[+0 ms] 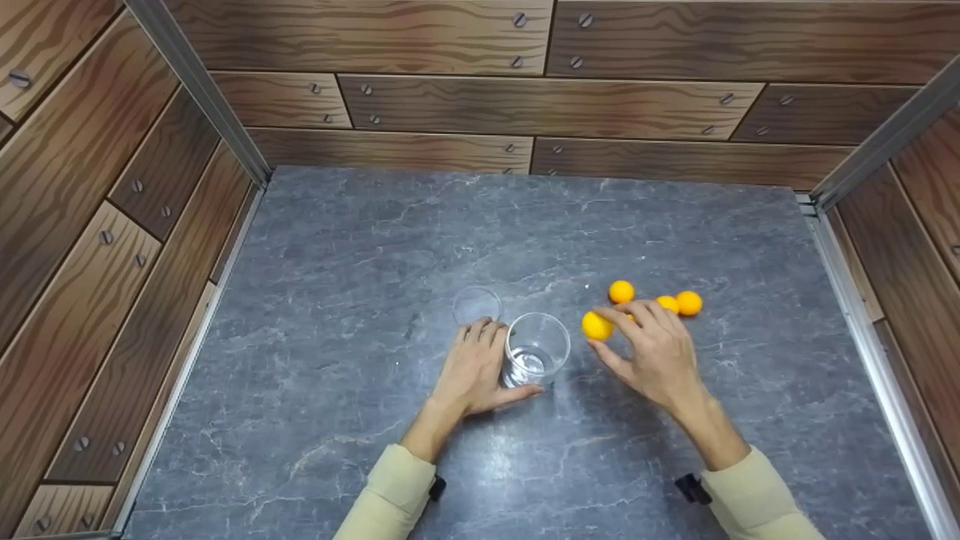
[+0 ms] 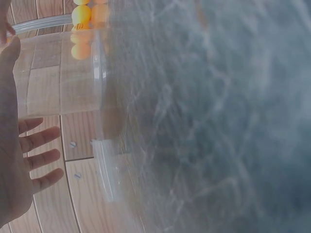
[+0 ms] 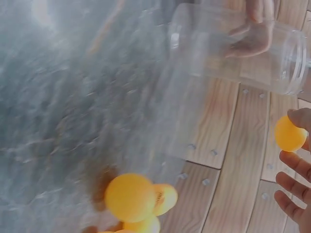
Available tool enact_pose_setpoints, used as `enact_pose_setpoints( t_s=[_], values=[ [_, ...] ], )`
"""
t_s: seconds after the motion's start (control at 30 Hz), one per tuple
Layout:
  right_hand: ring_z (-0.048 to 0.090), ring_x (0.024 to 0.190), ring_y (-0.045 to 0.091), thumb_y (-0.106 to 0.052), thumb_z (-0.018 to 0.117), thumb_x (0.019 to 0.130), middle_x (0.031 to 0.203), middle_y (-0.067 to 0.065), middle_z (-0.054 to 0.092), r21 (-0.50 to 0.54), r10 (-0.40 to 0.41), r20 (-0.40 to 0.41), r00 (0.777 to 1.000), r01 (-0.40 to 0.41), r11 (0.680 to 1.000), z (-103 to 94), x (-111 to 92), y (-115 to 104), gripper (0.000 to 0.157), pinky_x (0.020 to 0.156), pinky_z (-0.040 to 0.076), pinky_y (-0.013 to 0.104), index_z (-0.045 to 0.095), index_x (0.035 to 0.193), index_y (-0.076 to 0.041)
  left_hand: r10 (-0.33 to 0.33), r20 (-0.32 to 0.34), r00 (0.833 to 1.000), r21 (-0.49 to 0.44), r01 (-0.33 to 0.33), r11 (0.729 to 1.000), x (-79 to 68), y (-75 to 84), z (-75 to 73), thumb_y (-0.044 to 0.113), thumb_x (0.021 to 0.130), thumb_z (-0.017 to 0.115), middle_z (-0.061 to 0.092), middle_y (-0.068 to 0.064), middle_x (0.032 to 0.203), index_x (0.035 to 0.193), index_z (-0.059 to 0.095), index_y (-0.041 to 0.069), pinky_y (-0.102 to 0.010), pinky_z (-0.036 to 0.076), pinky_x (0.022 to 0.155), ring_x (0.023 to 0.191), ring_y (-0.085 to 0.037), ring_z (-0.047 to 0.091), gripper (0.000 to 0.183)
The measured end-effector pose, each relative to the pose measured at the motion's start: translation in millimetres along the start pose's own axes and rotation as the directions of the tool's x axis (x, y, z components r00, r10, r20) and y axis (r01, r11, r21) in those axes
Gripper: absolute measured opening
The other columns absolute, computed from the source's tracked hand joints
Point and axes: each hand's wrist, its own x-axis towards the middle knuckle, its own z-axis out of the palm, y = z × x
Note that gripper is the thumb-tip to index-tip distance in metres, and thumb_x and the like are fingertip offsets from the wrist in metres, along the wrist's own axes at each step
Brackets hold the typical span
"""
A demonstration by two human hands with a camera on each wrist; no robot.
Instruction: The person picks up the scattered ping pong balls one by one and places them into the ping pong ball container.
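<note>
Grey table [image 1: 337, 300], wood-patterned walls [image 1: 450, 105]. Left hand [image 1: 472, 371] curls, half open, round an upright jar [image 1: 537, 349], lid [image 1: 477, 304] just beyond; right hand [image 1: 661, 352] pinches an orange ball [image 1: 597, 325] beside the jar, near other balls [image 1: 689, 303].

The left hand [image 2: 12, 145] cups a clear jar [image 2: 73, 85] standing on a grey table [image 2: 209, 116]. Orange balls [image 2: 81, 15] show beyond it, some through its side; a clear lid [image 2: 106, 170] lies near the jar, before a plank wall [image 2: 80, 204].

I can read no words; dark print on a ball [image 3: 169, 199] right of the jar [image 3: 238, 70] is too blurred.
</note>
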Motion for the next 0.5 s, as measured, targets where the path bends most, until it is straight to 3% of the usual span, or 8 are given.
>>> enact_pose_setpoints(
  t_s=[0.23,0.5],
  values=[
    [0.067,0.099,0.030,-0.031,0.088,0.080,0.104,0.008,0.074,0.077,0.004,-0.028,1.000,-0.002,0.997,-6.4,11.6,-15.3,0.044,0.086,0.055,0.046,0.077,0.118,-0.013,-0.003,0.003,1.000,-0.004,0.003,1.000,0.4,0.9,0.4,0.095,0.078,0.053,0.067,-0.008,0.134,0.139,0.056,0.010,-0.043,0.051,0.107,0.129,-0.027,0.060,0.105],
    [0.067,0.097,0.028,-0.035,0.085,0.084,0.105,0.007,0.075,0.100,-0.051,-0.027,0.998,0.053,0.994,-4.4,23.8,-29.7,0.044,0.080,0.054,0.043,0.077,0.120,-0.012,0.001,0.025,1.000,0.015,-0.001,1.000,-0.1,1.0,-0.8,0.095,0.079,0.052,0.066,-0.009,0.136,0.138,0.057,0.009,-0.044,0.052,0.107,0.130,-0.028,0.061,0.104]
  ],
)
